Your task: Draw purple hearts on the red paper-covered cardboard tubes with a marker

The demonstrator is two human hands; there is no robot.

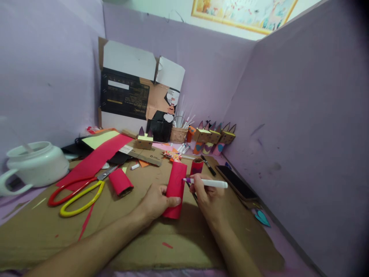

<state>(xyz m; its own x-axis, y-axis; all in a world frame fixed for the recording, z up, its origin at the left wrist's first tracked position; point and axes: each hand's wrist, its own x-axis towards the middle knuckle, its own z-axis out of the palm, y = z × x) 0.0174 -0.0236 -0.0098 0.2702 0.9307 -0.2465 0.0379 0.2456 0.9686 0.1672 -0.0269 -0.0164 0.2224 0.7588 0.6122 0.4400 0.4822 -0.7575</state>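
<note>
My left hand (157, 202) grips a red paper-covered tube (176, 181) near its lower end, thumb across the front. In my right hand (209, 198) is a white marker (211, 183) with a purple tip, which meets or almost meets the tube's right side. Faint marks show on the red paper. Just behind my right fingers stands a shorter red roll (197, 165) with a purple patch. Another short red roll (121, 182) lies to the left, beside scissors (100, 177) with one red and one yellow handle.
A cardboard sheet (138, 246) covers the table. A white mug (39, 163) stands far left, near red paper (98, 157). Along the back are a cat-eared box (145, 141), a pen basket (178, 134) and several eared figures (215, 136). A phone (238, 182) lies right, by a black pen (208, 165).
</note>
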